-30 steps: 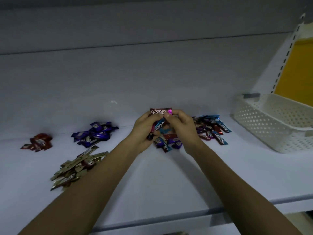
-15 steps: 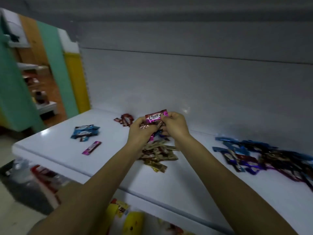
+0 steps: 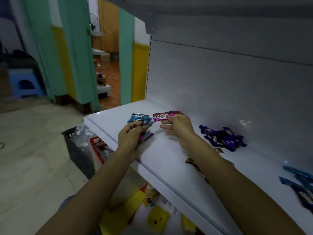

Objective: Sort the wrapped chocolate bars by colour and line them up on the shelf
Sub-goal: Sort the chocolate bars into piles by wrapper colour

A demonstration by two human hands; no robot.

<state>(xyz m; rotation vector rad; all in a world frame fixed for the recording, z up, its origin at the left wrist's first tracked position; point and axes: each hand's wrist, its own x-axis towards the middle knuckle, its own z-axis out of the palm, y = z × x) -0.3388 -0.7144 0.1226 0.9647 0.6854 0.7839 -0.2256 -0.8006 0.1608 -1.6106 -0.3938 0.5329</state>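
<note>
Several bars [image 3: 133,128] clutched in our left hand [image 3: 128,139] may slip off the near shelf [image 3: 162,160] edge; our right hand [image 3: 179,126] pinches a pink Choco bar [image 3: 160,117].

Bare shelf [image 3: 169,160] lay open between the light-blue pile [image 3: 139,118] at the left end and the purple pile [image 3: 221,137], though the left hand [image 3: 130,136], gripping a few bars [image 3: 133,128], and the right hand [image 3: 177,124], pinching a pink bar [image 3: 160,116], hung over that gap. The back panel [image 3: 220,90] closed the rear, and blue bars [image 3: 298,180] crowded the far right.
</note>
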